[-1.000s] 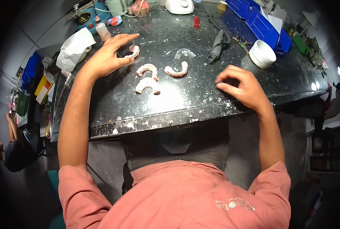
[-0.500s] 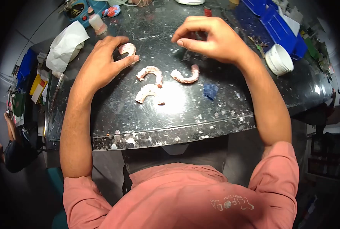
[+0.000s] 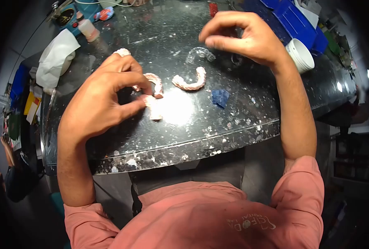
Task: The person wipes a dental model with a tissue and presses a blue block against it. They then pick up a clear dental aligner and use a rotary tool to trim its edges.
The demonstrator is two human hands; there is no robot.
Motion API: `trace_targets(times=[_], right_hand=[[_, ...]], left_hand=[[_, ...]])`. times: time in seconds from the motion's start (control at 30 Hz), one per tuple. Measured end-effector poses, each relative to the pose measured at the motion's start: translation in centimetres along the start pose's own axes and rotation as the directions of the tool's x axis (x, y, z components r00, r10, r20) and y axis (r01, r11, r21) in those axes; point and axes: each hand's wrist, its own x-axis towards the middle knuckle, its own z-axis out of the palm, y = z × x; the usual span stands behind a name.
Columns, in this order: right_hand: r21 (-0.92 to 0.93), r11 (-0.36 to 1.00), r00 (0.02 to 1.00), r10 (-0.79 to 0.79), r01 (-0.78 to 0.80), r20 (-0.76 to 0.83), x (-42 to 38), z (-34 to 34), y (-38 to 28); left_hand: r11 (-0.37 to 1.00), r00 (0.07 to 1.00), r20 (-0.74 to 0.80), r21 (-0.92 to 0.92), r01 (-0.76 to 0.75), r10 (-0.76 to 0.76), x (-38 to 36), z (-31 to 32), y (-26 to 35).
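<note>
My left hand (image 3: 105,95) has its thumb and fingers closed on a small pinkish-white dental arch model (image 3: 155,109), the one nearest the table's front edge. Just behind it, a second arch model (image 3: 157,83) is partly covered by my fingers. Beyond my knuckles a third one (image 3: 122,52) shows only in part. A U-shaped arch model (image 3: 191,86) lies at the middle of the table. My right hand (image 3: 244,37) hovers over the back right with thumb and fingers curved apart, nothing visible between them. Near its fingertips lies a clear arch-shaped piece (image 3: 201,54).
Blue crumpled material (image 3: 220,98) lies right of the models. A white tub (image 3: 300,56) and blue bins (image 3: 296,25) stand at the right. At the back left are a bottle (image 3: 88,29) and a white cloth (image 3: 59,56). Another person (image 3: 16,178) is at far left.
My left hand has left the rear arch model and come nearer, onto the front one, which is now turned. My right hand has shifted slightly right. The view has shifted a little.
</note>
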Motion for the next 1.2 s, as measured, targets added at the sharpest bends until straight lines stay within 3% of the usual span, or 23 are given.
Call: trace_targets(times=[0.03,0.1,0.13,0.2,0.23,0.3,0.33,0.37,0.5,0.57,0.6,0.63,0.7,0.77,0.83,0.9,0.97,1.1,1.2], right_hand=[[0.005,1.0,0.984,0.028,-0.029,0.176,-0.2,-0.5,0.0],[0.09,0.952,0.857,0.22,-0.293,0.466,-0.6,-1.0,-0.6],[0.061,0.912,0.792,0.319,-0.407,0.522,-0.7,-0.9,-1.5],[0.103,0.894,0.777,0.316,-0.436,0.545,-1.0,-1.0,-2.4],[0.151,0.875,0.763,0.302,-0.46,0.572,-1.1,-1.0,-2.7],[0.115,0.889,0.746,0.296,-0.444,0.597,-1.1,-0.6,-3.3],[0.01,0.945,0.783,0.266,-0.328,0.562,-1.2,-0.3,-3.2],[-0.098,0.973,0.817,0.229,-0.21,0.529,-1.3,0.1,-3.2],[-0.046,0.957,0.801,0.267,-0.288,0.536,-1.1,0.1,-2.9],[-0.038,0.953,0.814,0.277,-0.3,0.51,-1.1,-0.6,-2.5],[-0.03,0.949,0.825,0.287,-0.312,0.486,-1.1,-1.0,-2.4],[-0.018,0.946,0.835,0.294,-0.323,0.466,-1.1,-1.2,-2.2],[-0.02,0.947,0.843,0.295,-0.321,0.45,-1.1,-1.0,-2.1],[-0.287,0.866,0.734,0.5,-0.41,0.46,-1.2,-0.7,-3.5],[-0.332,0.849,0.725,0.526,-0.412,0.445,-1.2,-0.2,-4.2],[-0.365,0.876,0.773,0.461,-0.316,0.435,-1.3,0.2,-4.1],[-0.33,0.9,0.797,0.413,-0.284,0.44,-1.3,0.1,-3.5],[0.005,0.891,0.779,0.393,-0.453,0.489,-1.4,-1.5,-3.1],[0.005,0.884,0.778,0.409,-0.467,0.478,-1.3,-1.2,-3.4]], left_hand=[[0.998,0.999,-0.038,0.061,-0.013,0.016,0.0,0.2,-0.2],[0.999,0.998,-0.039,0.01,-0.042,0.042,0.3,-0.1,-0.3],[0.997,1.0,-0.024,-0.08,-0.01,0.008,0.3,-0.6,-0.1],[0.96,0.997,-0.07,-0.279,-0.033,0.014,0.4,-0.4,-0.1],[0.959,0.997,-0.071,-0.282,-0.035,0.015,0.4,-0.3,-0.2],[0.865,0.993,-0.05,-0.497,0.065,-0.103,0.5,-0.1,-0.2],[0.793,0.981,-0.062,-0.6,0.109,-0.182,0.6,0.2,0.2],[0.711,0.976,-0.159,-0.703,-0.007,-0.148,0.7,0.9,-0.2],[0.257,0.969,-0.124,-0.964,-0.067,-0.212,1.2,2.1,-1.0],[0.022,0.934,-0.14,-0.99,-0.14,-0.33,1.1,3.0,-1.6],[-0.167,0.951,-0.074,-0.978,-0.128,-0.3,1.3,3.3,-2.0],[-0.219,0.925,-0.046,-0.966,-0.138,-0.378,1.5,3.3,-1.0],[-0.235,0.804,0.04,-0.964,-0.126,-0.594,2.2,2.3,2.2],[-0.248,0.803,0.067,-0.963,-0.103,-0.592,1.9,1.9,2.3],[-0.258,0.799,0.089,-0.963,-0.084,-0.595,1.4,1.9,1.0],[-0.446,0.987,0.046,-0.895,-0.029,-0.156,0.6,2.6,-2.5],[-0.381,0.976,0.038,-0.923,-0.047,-0.212,0.6,2.7,-2.7],[-0.34,0.966,0.081,-0.94,-0.008,-0.247,1.1,2.6,-1.6],[-0.315,0.962,0.06,-0.949,-0.028,-0.266,1.2,2.5,-0.8]])
